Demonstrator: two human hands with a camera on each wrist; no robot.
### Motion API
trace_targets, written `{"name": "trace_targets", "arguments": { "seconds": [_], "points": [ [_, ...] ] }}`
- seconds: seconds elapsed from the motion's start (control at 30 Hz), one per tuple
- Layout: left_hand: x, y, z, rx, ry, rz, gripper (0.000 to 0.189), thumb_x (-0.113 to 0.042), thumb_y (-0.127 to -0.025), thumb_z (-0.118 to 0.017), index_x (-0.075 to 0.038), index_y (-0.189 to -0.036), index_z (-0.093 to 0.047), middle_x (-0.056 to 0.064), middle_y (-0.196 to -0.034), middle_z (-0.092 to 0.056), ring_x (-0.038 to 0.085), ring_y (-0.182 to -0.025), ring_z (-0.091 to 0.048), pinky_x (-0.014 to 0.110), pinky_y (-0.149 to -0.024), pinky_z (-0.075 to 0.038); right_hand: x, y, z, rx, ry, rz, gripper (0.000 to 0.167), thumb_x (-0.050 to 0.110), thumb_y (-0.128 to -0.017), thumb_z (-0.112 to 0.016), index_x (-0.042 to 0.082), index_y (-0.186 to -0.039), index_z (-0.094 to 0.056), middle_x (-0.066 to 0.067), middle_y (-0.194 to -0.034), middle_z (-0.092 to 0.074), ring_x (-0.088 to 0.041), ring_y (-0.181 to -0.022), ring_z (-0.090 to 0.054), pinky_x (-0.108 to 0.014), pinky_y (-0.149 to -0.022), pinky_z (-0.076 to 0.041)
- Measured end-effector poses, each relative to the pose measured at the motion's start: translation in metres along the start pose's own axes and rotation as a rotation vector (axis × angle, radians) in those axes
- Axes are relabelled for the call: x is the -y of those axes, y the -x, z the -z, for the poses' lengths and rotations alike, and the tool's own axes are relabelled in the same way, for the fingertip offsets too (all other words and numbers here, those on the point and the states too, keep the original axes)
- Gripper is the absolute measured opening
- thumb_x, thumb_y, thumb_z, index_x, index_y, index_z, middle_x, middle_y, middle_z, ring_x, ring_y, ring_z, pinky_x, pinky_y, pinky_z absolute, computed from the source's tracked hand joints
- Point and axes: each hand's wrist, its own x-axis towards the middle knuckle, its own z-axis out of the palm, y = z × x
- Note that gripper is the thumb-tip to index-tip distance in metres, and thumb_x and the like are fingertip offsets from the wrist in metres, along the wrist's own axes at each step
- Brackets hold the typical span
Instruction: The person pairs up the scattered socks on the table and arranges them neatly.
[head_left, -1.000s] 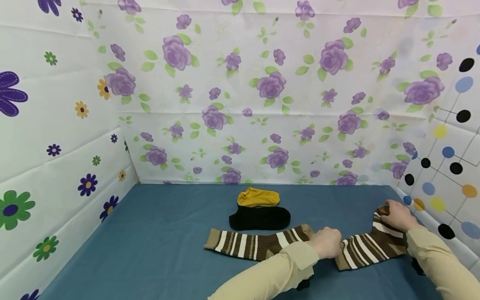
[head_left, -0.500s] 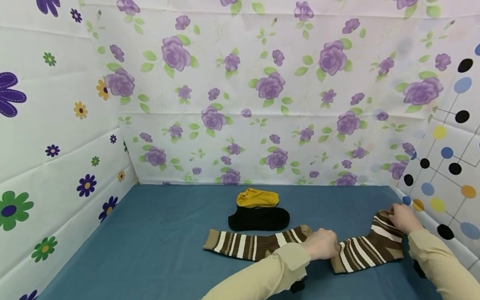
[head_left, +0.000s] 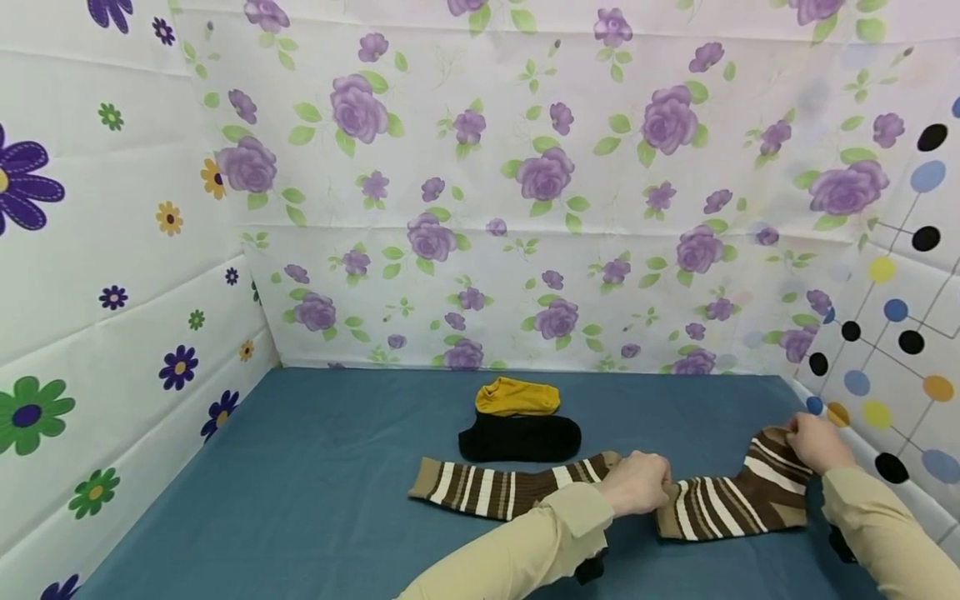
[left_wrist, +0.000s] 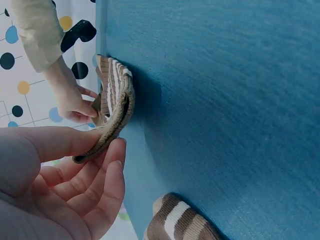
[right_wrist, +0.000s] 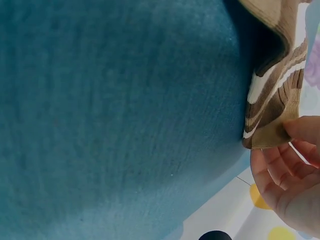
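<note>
A brown, white and tan striped sock (head_left: 738,500) is stretched between my two hands on the right side of the table. My left hand (head_left: 639,483) pinches its tan cuff between thumb and fingers; the left wrist view shows the cuff opening (left_wrist: 117,120). At the other end, my right hand (head_left: 821,443) pinches the tan toe, seen close in the right wrist view as the toe tip (right_wrist: 272,132). A matching striped sock (head_left: 487,492) lies flat to the left, its right end partly hidden behind my left hand and forearm.
Behind the striped sock lie a black ankle sock (head_left: 520,438) and, farther back, a yellow ankle sock (head_left: 517,396). The blue table cloth (head_left: 315,492) meets a flowered back wall (head_left: 510,275) and a dotted right wall (head_left: 892,375) close to my right hand.
My left hand has shifted slightly left with the cuff. The held sock's toe end has lowered a little, with my right hand. The other socks have stayed in place.
</note>
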Motion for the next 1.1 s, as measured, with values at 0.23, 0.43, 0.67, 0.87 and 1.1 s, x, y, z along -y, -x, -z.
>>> {"name": "trace_targets", "arguments": {
  "seconds": [0.23, 0.43, 0.67, 0.87, 1.1],
  "points": [
    [0.002, -0.002, 0.007, -0.014, -0.027, -0.021, 0.01, -0.003, -0.085, -0.06, -0.012, -0.081, -0.06, -0.008, -0.061, -0.045, 0.003, -0.043, -0.036, 0.015, -0.042, -0.031, -0.006, -0.001, 0.0, -0.058, -0.009, -0.035, 0.009, -0.004, -0.079, -0.049, -0.011, -0.08, -0.055, -0.016, -0.069, -0.054, -0.028, -0.06, -0.052, -0.044, -0.054, -0.042],
    [0.0, -0.002, 0.013, -0.016, -0.012, -0.006, 0.01, -0.006, -0.086, -0.06, -0.014, -0.082, -0.06, -0.009, -0.061, -0.047, 0.004, -0.044, -0.038, 0.016, -0.044, -0.032, 0.0, 0.002, 0.008, -0.091, -0.027, -0.041, 0.015, -0.004, -0.079, -0.046, -0.015, -0.084, -0.055, -0.024, -0.074, -0.055, -0.034, -0.063, -0.054, -0.045, -0.054, -0.043],
    [0.002, 0.001, 0.02, 0.001, 0.027, -0.024, 0.007, -0.008, -0.086, -0.061, -0.014, -0.084, -0.06, -0.01, -0.067, -0.048, 0.004, -0.051, -0.044, 0.016, -0.045, -0.034, 0.009, 0.003, 0.017, -0.12, -0.033, -0.04, 0.012, -0.004, -0.084, -0.049, -0.016, -0.085, -0.053, -0.022, -0.07, -0.053, -0.032, -0.059, -0.052, -0.043, -0.05, -0.042],
    [0.004, 0.006, 0.03, 0.0, 0.058, -0.036, 0.005, -0.008, -0.086, -0.062, -0.013, -0.086, -0.061, -0.01, -0.069, -0.048, 0.004, -0.052, -0.043, 0.016, -0.046, -0.035, 0.016, 0.002, 0.023, -0.188, -0.045, 0.024, 0.009, -0.007, -0.082, -0.051, -0.014, -0.078, -0.055, -0.018, -0.066, -0.054, -0.03, -0.058, -0.05, -0.039, -0.05, -0.039],
    [0.013, 0.01, 0.043, -0.011, 0.126, 0.0, 0.005, -0.008, -0.085, -0.063, -0.013, -0.084, -0.061, -0.009, -0.067, -0.05, 0.004, -0.052, -0.05, 0.016, -0.045, -0.038, 0.028, -0.001, 0.031, -0.218, -0.069, 0.036, 0.008, -0.007, -0.081, -0.054, -0.014, -0.078, -0.056, -0.021, -0.069, -0.055, -0.031, -0.059, -0.051, -0.037, -0.05, -0.039]
  ]
}}
